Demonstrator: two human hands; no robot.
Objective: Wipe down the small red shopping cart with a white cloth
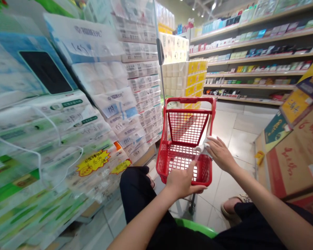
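A red shopping cart (160, 163) with a grid basket stands just in front of my knees. My right hand (219, 152) is at the basket's right side, its fingers closed on a small white wad like tissue or cloth (202, 149); its exact kind is blurred. My left hand (181, 181) hovers over the basket's near edge, thumb and fingers apart, with nothing visible in it. Its fingertips point toward the white wad, and I cannot tell whether they touch it. Through the basket's grid shows the pale floor.
Stacked tissue packs (120, 114) rise on the left, with a phone (45, 71) and a white cable (18, 146) on them. Cardboard boxes (294, 152) line the right. Product shelves (255, 59) fill the back. A green seat edge (195, 226) shows between my legs.
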